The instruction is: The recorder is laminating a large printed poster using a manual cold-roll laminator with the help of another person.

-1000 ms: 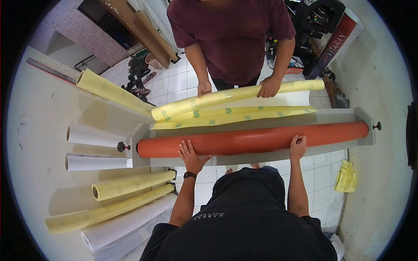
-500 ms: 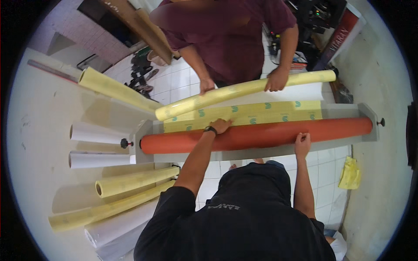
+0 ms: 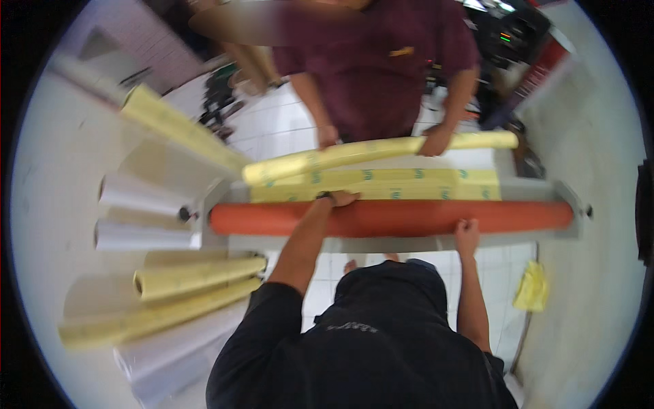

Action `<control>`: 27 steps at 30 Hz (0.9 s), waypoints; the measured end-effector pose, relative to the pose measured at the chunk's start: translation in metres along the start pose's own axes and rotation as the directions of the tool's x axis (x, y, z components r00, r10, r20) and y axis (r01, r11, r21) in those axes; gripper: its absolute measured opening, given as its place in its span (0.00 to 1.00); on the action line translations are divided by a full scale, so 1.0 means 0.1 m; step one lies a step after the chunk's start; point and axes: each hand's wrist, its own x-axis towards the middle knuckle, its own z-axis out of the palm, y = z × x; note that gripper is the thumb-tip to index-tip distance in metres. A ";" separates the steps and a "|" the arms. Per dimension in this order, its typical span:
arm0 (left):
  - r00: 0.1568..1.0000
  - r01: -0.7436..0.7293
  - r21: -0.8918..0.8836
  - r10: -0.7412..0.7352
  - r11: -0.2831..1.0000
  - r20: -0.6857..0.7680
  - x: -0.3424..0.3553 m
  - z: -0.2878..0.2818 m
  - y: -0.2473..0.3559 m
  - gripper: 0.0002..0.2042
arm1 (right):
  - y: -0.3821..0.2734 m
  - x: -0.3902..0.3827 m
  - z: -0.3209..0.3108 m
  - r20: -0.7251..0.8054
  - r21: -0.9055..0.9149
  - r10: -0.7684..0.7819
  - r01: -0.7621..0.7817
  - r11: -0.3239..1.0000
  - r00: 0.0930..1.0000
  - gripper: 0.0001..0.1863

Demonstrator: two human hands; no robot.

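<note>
A long red-orange roller (image 3: 395, 218) spans a grey frame in front of me. My left hand (image 3: 345, 198), with a dark watch on its wrist, lies fairly flat along the roller's far edge, over a yellow patterned sheet (image 3: 415, 183). At the roller's near side, right of centre, my right hand (image 3: 467, 237) has its fingers curled closed against the red surface; what they hold, if anything, is hidden. Across from me, a person in a maroon shirt grips a long yellow roll (image 3: 375, 149) with both hands, above the sheet's far part.
Several yellow rolls (image 3: 201, 278) and white rolls (image 3: 146, 235) stick out along the left wall. Dark knobs stand at the frame's ends, one by the left end plate (image 3: 212, 208). A yellow crumpled piece (image 3: 531, 288) lies at the right wall. Dark equipment (image 3: 507, 34) stands far right.
The whole view has tilted and shifted, so the roller now looks more level. Both my hands keep about the same places on it. The other person still holds the yellow roll.
</note>
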 end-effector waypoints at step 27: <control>0.918 0.201 -0.026 -0.197 0.979 -0.345 0.11 0.18 0.62 0.27 | -0.45 -0.06 -0.14 -0.051 -0.230 -0.359 0.339 0.912 0.932 0.19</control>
